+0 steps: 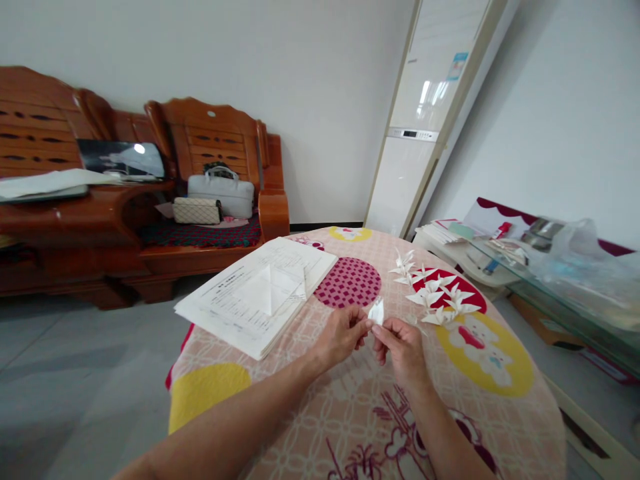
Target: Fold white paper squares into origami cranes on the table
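Between my two hands, just above the round table, is a small piece of folded white paper [377, 311]. My left hand [346, 331] pinches its lower left side with thumb and fingers. On the lower right, my right hand [401, 343] pinches the same paper, its fingers curled in. Several white folded paper cranes [434, 293] sit in a group on the cloth beyond my right hand. To the left lies a stack of printed sheets [227, 307], with creased white paper squares [270, 289] on top.
A patterned pink tablecloth [310, 413] covers the round table. At right, a glass-topped stand [545, 287] holds papers and a plastic bag [575, 250]. Wooden chairs [215, 133] with bags stand at back left. A tall white air conditioner [410, 160] stands behind the table.
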The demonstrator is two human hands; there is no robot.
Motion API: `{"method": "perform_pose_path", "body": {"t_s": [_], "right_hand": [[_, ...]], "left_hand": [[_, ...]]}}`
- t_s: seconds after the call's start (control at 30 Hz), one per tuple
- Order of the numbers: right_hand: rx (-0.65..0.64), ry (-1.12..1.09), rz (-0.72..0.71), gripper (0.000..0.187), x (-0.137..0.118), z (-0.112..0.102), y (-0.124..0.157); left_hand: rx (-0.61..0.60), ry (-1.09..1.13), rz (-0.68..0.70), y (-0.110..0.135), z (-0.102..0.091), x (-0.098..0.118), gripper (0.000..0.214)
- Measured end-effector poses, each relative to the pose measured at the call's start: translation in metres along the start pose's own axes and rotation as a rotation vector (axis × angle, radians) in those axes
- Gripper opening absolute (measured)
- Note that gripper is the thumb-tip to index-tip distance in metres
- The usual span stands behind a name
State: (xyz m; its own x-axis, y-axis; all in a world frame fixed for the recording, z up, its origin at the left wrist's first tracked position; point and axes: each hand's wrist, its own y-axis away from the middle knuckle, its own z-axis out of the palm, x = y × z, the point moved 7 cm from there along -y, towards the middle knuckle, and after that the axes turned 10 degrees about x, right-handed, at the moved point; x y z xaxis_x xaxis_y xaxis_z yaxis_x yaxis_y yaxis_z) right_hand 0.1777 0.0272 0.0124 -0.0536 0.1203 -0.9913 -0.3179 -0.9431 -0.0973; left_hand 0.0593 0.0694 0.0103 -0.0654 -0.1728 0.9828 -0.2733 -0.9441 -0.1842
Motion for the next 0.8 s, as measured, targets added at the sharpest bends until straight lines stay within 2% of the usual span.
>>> {"method": "perform_pose_path", "body": {"t_s": [0.13,0.27,0.47,0.6,0.8], "right_hand": [[0.001,-0.014,-0.021,0.033,-0.005,0.001,0.006],[0.033,0.097,-0.083,0.033,-0.009,-0.002,0.01],[0.077,0.347,-0.26,0.027,-0.011,-0.01,0.009],[0.114,0.373,-0.296,0.023,-0.012,-0.014,0.011],[0.157,0.491,-0.412,0.022,-0.017,-0.013,0.015]], "left_hand": [[-0.049,0.045,0.024,0.005,0.005,0.001,0.037],[-0.105,0.169,-0.027,0.003,0.005,-0.001,0.039],[-0.08,0.199,-0.073,0.0,0.002,-0.008,0.04],[-0.054,0.188,-0.073,0.002,0.002,-0.006,0.037],[0.047,0.229,-0.074,0.005,-0.002,-0.001,0.028]]}}
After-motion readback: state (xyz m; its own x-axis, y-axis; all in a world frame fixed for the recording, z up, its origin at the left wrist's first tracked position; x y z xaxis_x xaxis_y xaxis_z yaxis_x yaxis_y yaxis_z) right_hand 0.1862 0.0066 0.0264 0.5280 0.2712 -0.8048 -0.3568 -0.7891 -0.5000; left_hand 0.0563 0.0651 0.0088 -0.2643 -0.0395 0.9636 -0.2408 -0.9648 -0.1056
